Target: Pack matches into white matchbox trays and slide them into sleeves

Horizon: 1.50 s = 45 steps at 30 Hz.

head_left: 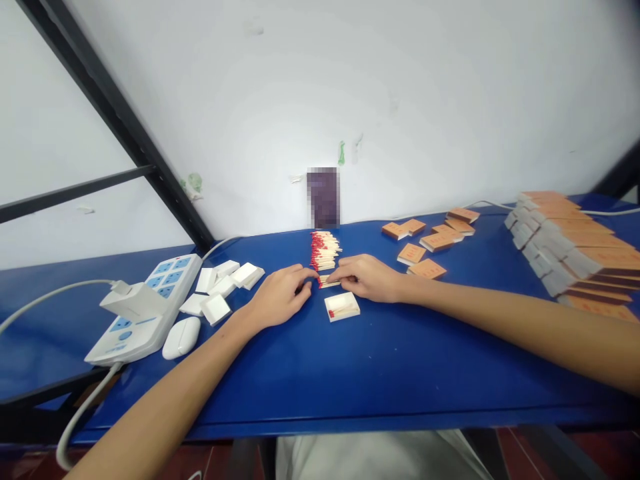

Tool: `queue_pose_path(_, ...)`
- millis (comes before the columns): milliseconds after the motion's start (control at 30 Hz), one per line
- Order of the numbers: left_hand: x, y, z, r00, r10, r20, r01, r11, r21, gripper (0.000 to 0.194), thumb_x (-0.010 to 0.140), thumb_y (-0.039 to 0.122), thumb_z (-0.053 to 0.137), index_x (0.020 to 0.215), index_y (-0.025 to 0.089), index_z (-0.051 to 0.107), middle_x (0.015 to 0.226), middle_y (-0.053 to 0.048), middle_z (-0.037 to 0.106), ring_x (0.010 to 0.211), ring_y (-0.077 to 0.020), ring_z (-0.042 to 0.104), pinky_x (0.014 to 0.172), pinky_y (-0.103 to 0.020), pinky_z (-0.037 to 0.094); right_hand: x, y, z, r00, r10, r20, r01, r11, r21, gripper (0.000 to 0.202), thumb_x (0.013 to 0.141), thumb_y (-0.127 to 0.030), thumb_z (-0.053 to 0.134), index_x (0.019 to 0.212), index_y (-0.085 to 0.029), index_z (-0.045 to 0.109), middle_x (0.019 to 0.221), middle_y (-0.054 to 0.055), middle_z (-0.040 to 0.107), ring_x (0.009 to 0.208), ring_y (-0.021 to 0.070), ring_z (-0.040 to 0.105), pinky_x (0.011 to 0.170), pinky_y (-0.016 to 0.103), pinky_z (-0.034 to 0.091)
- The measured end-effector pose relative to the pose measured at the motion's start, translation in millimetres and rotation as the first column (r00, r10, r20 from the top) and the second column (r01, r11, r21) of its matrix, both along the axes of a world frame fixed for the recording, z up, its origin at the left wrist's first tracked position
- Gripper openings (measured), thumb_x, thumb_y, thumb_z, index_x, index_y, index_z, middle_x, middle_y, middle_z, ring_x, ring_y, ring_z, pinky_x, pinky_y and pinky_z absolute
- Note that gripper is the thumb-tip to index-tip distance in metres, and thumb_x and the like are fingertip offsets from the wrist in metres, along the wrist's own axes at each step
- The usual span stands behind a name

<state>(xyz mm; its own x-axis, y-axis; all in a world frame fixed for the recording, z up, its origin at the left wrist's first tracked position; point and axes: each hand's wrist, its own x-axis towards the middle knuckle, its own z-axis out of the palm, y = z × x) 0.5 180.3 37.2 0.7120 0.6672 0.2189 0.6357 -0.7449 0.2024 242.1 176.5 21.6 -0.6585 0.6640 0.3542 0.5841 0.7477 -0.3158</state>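
Observation:
A pile of red-tipped matches (pixel 325 250) lies on the blue table in front of me. Just below it, a few matches (pixel 328 281) lie between my two hands. My left hand (pixel 284 293) has its index finger at their red heads, with thumb and index finger apart. My right hand (pixel 366 277) is curled with its fingertips at their pale ends; whether it grips any is too small to tell. A white open matchbox tray (pixel 342 307) with several matches inside sits just below my hands, touched by neither.
White trays (pixel 216 309) lie at the left, beside an earbud case (pixel 181 338) and a power strip (pixel 165 293) with a plugged-in adapter. Orange matchboxes (pixel 411 254) are scattered at the right, and a large stack of matchboxes (pixel 575 247) stands farther right. A dark pixelated object (pixel 324 198) is against the wall.

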Motion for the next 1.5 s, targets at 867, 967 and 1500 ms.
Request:
queue_pose_path(867,-0.5,-4.6,0.8,1.000,0.012,0.009,-0.013,1.000,0.011,0.031,0.093,0.022,0.043,0.116,0.019,0.063,0.090,-0.005,0.063,0.077,-0.0170,0.058,0.067,-0.028,0.043,-4.5,-3.9,2.2,0.999,-0.048,0.013,0.049,0.999,-0.011,0.034,0.088,-0.013,0.046,0.111,-0.017,0.070,0.084,0.006,0.067,0.071,0.0139,0.057,0.067,0.025,0.041)
queue_pose_path(967,-0.2,-4.8,0.8,1.000,0.008,0.008,-0.009,1.000,0.008,0.031,0.093,0.022,0.043,0.117,0.020,0.063,0.091,-0.005,0.063,0.079,-0.0172,0.059,0.068,-0.028,0.043,-5.1,-3.5,2.0,0.998,-0.067,0.008,0.067,0.997,-0.036,0.033,0.087,-0.013,0.047,0.111,-0.016,0.070,0.085,0.005,0.067,0.071,0.0144,0.057,0.067,0.025,0.041)
queue_pose_path(1500,-3.1,0.5,-2.7,0.997,0.076,0.001,-0.076,0.996,0.044,0.039,0.091,0.020,0.042,0.127,0.021,0.055,0.089,-0.004,0.062,0.080,-0.0188,0.059,0.069,-0.030,0.045,-3.5,-4.1,1.3,0.982,-0.182,0.051,0.178,0.981,0.076,0.036,0.091,-0.019,0.045,0.122,-0.021,0.064,0.092,0.006,0.063,0.077,0.0160,0.056,0.068,0.026,0.037)
